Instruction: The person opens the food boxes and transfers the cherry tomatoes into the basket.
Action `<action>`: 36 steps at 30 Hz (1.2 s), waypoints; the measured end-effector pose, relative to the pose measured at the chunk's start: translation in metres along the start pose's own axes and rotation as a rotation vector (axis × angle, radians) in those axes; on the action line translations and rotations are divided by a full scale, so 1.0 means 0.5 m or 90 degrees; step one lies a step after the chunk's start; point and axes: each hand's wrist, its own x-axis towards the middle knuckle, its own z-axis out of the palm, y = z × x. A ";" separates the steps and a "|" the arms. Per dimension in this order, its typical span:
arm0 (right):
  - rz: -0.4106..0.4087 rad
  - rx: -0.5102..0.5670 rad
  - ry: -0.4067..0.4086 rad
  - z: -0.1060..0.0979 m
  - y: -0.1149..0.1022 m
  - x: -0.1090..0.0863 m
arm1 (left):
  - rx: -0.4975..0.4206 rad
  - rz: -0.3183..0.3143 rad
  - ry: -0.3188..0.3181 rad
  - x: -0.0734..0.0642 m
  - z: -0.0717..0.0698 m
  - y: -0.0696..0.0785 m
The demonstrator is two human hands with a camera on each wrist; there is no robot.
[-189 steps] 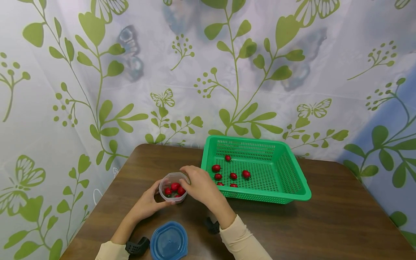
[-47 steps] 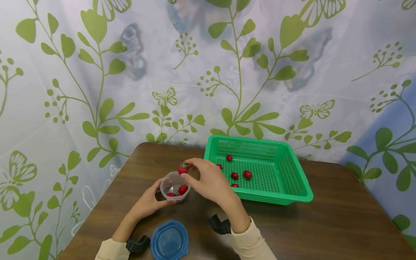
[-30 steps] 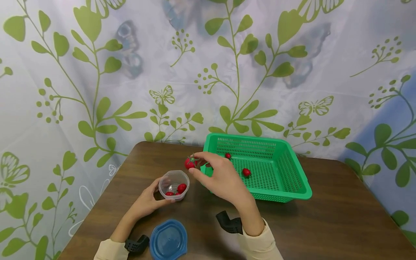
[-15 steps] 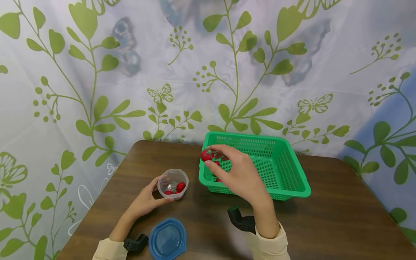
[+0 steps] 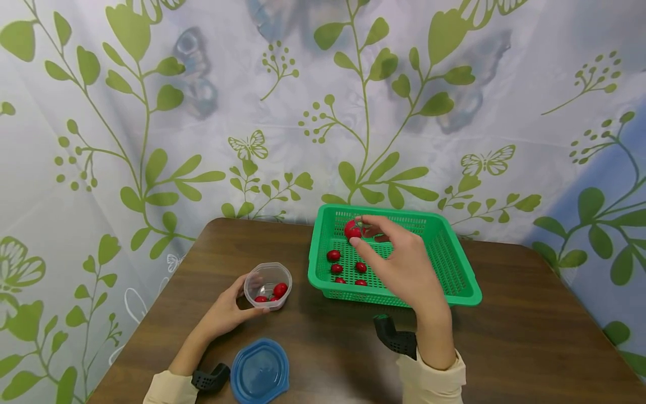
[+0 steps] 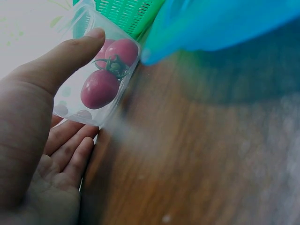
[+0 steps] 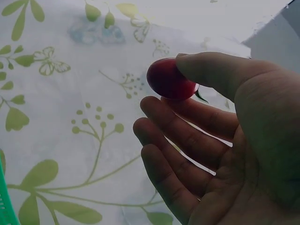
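My right hand [image 5: 404,266] pinches a red cherry tomato [image 5: 351,229] with a green stem between thumb and fingertips, up over the left part of the green basket [image 5: 456,272]. In the right wrist view the same tomato [image 7: 168,79] sits between thumb and index finger, the other fingers loosely bent. My left hand [image 5: 232,308] holds a small clear plastic tub [image 5: 258,277] on the table, thumb on the near side and fingers behind. Several cherry tomatoes [image 6: 101,88] lie in the bottom of the tub. More tomatoes [image 5: 333,256] rest on the basket's floor, at its left.
A blue lid [image 5: 259,370] lies on the brown wooden table [image 5: 323,348] in front of the tub. Behind the table hangs a pale cloth [image 5: 282,129] with green leaves and butterflies. Black wrist mounts [image 5: 396,336] stick out beside both wrists.
My right hand has lifted a tomato out of the tub and carried it right, over the basket. Fewer tomatoes show in the tub. My left hand keeps its hold on the tub.
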 end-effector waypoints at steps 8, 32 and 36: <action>0.038 -0.019 0.022 -0.023 0.022 -0.003 | -0.002 0.000 0.002 -0.001 0.001 -0.003; 0.166 -0.044 0.008 -0.056 0.157 0.004 | -0.001 -0.005 0.000 -0.002 0.001 0.005; 0.203 -0.062 -0.030 -0.051 0.180 0.007 | -0.002 -0.002 0.000 -0.002 0.000 0.005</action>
